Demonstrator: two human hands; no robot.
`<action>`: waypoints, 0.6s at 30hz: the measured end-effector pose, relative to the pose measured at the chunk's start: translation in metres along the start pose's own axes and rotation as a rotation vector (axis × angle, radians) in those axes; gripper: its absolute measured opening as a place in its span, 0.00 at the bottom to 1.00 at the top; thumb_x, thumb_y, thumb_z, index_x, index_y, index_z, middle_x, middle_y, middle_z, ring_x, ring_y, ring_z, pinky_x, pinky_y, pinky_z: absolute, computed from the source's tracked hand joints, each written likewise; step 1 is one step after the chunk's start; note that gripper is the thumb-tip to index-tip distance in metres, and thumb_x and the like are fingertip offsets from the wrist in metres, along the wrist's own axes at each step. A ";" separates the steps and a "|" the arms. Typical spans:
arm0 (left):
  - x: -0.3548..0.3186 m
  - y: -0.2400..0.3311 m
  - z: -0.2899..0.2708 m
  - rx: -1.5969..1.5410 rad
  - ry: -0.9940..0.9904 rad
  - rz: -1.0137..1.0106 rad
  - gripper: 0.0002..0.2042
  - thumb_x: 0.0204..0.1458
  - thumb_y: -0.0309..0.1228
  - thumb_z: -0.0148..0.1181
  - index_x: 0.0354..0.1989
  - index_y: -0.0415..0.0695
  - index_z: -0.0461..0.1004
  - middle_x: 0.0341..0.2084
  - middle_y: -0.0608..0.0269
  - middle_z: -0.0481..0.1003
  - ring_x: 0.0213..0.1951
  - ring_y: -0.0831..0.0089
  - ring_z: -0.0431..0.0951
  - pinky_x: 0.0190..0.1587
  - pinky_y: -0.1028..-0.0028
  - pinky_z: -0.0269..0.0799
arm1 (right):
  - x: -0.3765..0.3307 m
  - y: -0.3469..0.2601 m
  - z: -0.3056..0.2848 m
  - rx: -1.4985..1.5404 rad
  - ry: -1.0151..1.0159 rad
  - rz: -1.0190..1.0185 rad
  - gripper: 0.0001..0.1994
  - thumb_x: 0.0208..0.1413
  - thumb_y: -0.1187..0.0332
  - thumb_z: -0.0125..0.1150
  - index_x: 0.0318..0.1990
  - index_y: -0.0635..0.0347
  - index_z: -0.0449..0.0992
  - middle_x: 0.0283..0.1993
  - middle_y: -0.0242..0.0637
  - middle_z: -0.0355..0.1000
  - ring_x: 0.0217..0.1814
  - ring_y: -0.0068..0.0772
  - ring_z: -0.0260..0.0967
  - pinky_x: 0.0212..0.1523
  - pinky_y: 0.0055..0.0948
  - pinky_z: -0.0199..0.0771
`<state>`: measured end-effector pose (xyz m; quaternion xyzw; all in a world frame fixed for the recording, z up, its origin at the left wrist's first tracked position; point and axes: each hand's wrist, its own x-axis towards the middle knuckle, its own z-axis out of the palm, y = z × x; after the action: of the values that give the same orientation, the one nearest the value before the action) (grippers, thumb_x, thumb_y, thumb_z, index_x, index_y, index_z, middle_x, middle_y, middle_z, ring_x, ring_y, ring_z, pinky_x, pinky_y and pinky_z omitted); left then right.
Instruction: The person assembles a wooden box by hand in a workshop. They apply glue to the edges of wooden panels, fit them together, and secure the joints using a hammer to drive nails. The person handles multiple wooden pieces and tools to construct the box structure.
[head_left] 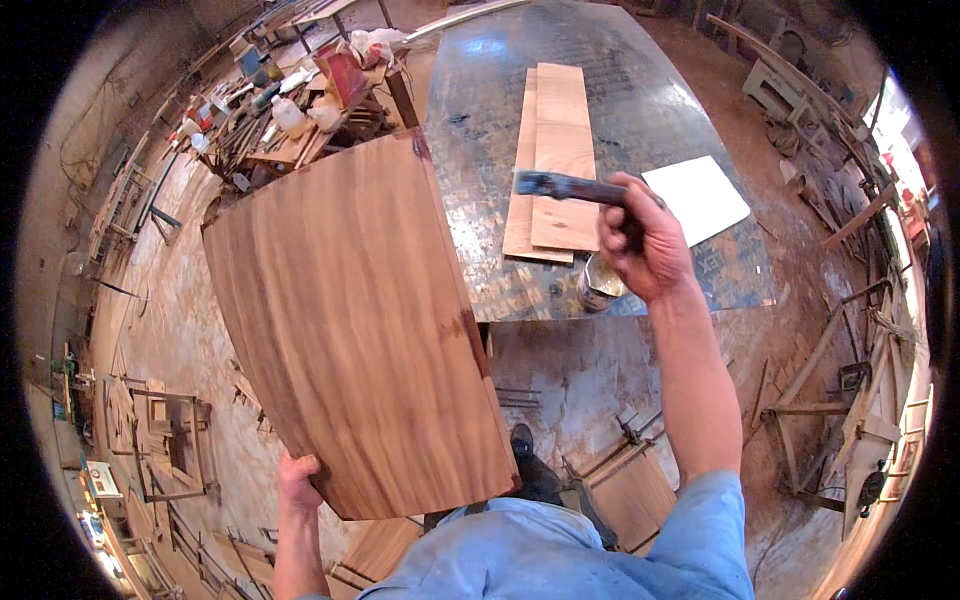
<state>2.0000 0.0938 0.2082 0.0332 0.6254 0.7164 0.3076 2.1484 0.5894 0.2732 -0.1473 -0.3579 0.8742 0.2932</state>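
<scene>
My left hand grips the lower left edge of a large brown wooden panel, thumb on its face and the other fingers hidden. The panel stands tilted in front of me, its far end by the left side of the table. My right hand is closed around a dark, flat paintbrush, slightly blurred, raised over the table and pointing left. Just below that hand, an open can stands at the table's near edge, partly hidden. Two pale boards lie overlapped beneath the brush.
The dark, stained table carries a white sheet at its right. Bottles and scraps crowd a cluttered bench at far left. Wooden frames stand on the left floor, and a clamped panel sits near my feet.
</scene>
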 end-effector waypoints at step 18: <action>-0.007 -0.001 0.002 0.001 -0.029 0.010 0.35 0.33 0.35 0.71 0.53 0.33 0.68 0.46 0.56 0.76 0.47 0.62 0.77 0.52 0.64 0.71 | 0.052 0.018 0.034 -0.013 -0.180 0.129 0.10 0.58 0.63 0.60 0.41 0.58 0.71 0.23 0.30 0.67 0.20 0.22 0.64 0.13 0.19 0.58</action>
<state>2.0073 0.0923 0.2104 0.0471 0.6209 0.7171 0.3131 2.0848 0.5931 0.2816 -0.0929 -0.3784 0.8986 0.2019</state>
